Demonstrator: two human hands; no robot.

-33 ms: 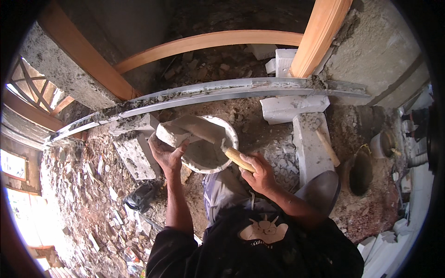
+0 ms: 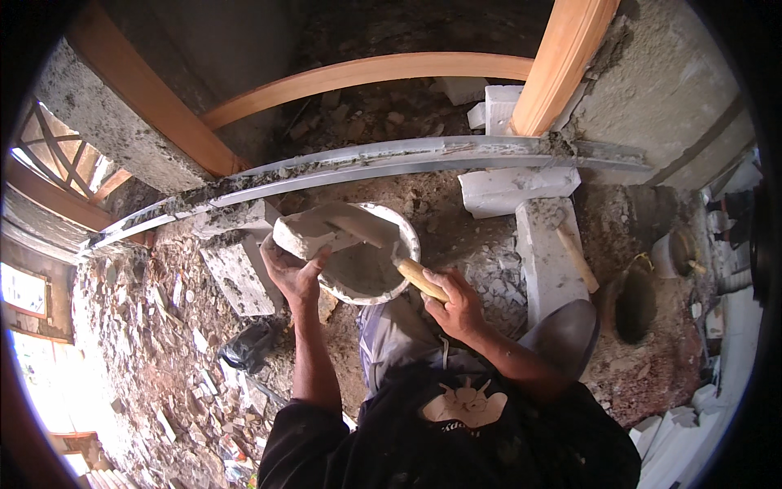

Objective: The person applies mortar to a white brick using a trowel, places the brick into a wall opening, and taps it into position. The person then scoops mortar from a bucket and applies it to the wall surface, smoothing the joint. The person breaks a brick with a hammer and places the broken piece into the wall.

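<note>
My left hand (image 2: pixel 293 275) is closed around one end of a pale block (image 2: pixel 305 231), thumb on its near side, holding it over the left rim of a round white bucket (image 2: pixel 411 236). Grey wet mortar (image 2: pixel 358 269) lies inside the bucket. Wrapped round the wooden handle of a trowel (image 2: pixel 421 278) is my right hand (image 2: pixel 458 306), at the bucket's right side. The trowel's blade reaches left over the bucket toward the block's upper face; whether it touches the block I cannot tell.
A metal channel (image 2: pixel 391 165) and a wooden frame (image 2: pixel 366 71) cross beyond the bucket. White blocks (image 2: pixel 517 190) lie at right, one bearing a wooden-handled tool (image 2: pixel 577 259). Farther right stands a dark bucket (image 2: pixel 634 306). Rubble (image 2: pixel 179 350) and a black plastic bag (image 2: pixel 247 346) lie at left.
The trowel has turned slightly, so its blade looks narrower over the block, and its handle has shifted a little to the right. My left hand and the block have barely moved.
</note>
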